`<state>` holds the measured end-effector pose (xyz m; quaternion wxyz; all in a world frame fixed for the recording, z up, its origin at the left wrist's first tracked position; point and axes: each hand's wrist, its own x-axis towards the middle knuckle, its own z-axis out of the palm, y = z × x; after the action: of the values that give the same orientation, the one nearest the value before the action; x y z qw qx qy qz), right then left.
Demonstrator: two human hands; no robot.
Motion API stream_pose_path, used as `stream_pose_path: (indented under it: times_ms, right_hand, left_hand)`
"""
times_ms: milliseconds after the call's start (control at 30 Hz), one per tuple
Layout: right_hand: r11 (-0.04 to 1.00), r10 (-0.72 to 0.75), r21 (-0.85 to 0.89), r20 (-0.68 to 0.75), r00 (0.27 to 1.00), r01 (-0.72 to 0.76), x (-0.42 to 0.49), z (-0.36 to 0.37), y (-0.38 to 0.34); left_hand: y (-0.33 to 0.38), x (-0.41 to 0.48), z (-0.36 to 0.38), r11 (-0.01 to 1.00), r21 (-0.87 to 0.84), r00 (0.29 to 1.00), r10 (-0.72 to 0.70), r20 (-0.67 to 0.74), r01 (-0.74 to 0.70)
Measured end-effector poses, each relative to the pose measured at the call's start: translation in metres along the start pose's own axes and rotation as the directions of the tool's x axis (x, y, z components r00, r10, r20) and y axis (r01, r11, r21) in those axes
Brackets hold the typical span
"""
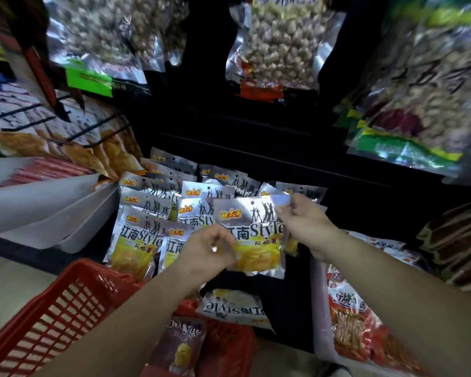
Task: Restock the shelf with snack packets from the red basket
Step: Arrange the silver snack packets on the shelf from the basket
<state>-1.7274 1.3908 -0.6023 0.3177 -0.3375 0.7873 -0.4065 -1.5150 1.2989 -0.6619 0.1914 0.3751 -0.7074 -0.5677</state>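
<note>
- We note one silver snack packet [252, 235] at frame centre, upright, with its print facing us.
- Left hand [210, 248] pinches its lower edge at 7 o'clock, and right hand [305, 221] pinches its top corner at 1 o'clock.
- Matching packets [147, 213] overlap in rows on the shelf behind, spreading toward 10 o'clock.
- Red basket [65, 308] sits at 7 o'clock. A purple packet [180, 346] lies in it, and an upside-down silver packet [234, 308] rests at its far edge.
- Hanging nut bags [280, 44] are at 12 o'clock and red packets [359, 330] at 4 o'clock.
</note>
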Motion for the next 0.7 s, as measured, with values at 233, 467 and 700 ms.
stream_pose_path:
  times_ms: [233, 467, 700]
  right_hand:
    - [0.912, -0.070, 0.377, -0.248, 0.966, 0.163, -0.079, -0.005, -0.061]
    - [0.829, -0.115, 0.543, -0.075, 0.991, 0.137, -0.139, 0.005, -0.071]
    - [0.876, -0.159, 0.457, -0.024, 0.987, 0.153, -0.134, 0.019, -0.072]
  left_hand:
    - [0.064, -0.043, -0.027, 0.948, -0.311, 0.996, 0.040, -0.079, -0.063]
    - [0.107, -0.085, -0.042, 0.950, -0.265, 0.985, 0.146, -0.091, -0.165]
    - [0.107, -0.120, -0.059, 0.962, -0.194, 0.965, 0.147, -0.219, -0.190]
